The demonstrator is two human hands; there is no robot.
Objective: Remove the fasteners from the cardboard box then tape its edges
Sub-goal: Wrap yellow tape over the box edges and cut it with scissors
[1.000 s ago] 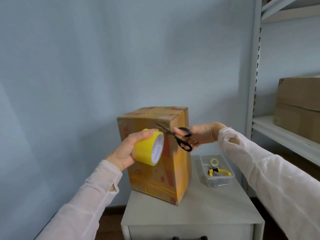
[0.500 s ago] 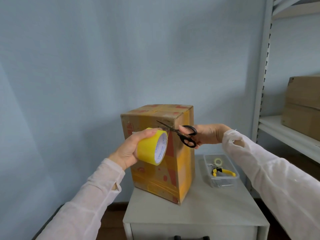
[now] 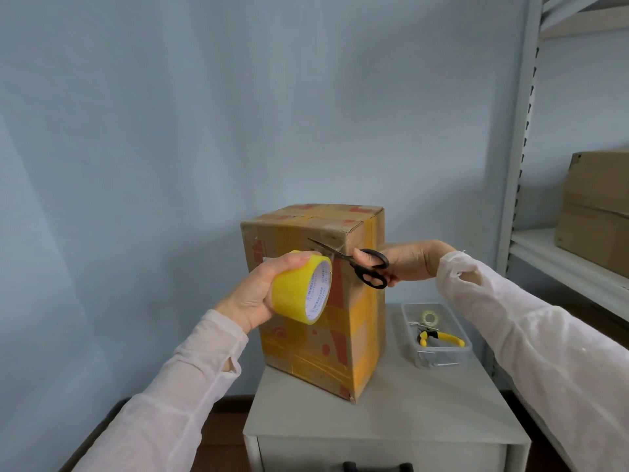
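Left hand (image 3: 258,291): fingers and thumb curled round the outer rim of a roll of yellow tape (image 3: 292,291), which it holds up on edge against the front face of the box. The white printed core faces right.

Right hand (image 3: 413,262): grips a pair of scissors (image 3: 360,264), thumb through one black plastic loop and fingers at the other. The thin metal blades point up and left, and their tips lie over the box's upper front face just above the roll. Cannot tell whether the blades are parted.

Both arms are in thin, pale, slightly sheer sleeves (image 3: 190,379).

Cardboard box (image 3: 354,338): tall, rectangular, brown corrugated board with red print. It stands upright on the grey cabinet top (image 3: 408,413), one corner turned towards the camera. Glossy yellow tape covers much of the front and right faces, and creased strips cross the closed top flaps. The board is scuffed at the top front edge and lower corner.

Clear plastic tray (image 3: 410,321): shallow, rectangular with rounded corners, on the cabinet top just right of the box, not touching it. It holds:
- yellow-handled pliers (image 3: 442,338)
- a small pale ring of tape (image 3: 430,316)
- a few thin bent metal pieces, too small to identify

The cabinet is matte grey with a drawer front and a dark handle (image 3: 377,466) at the bottom edge of view.

Further right is a grey perforated-steel shelving unit (image 3: 517,165) with plain brown cartons (image 3: 599,206) stacked on one shelf. A smooth pale blue wall (image 3: 170,131) is behind.
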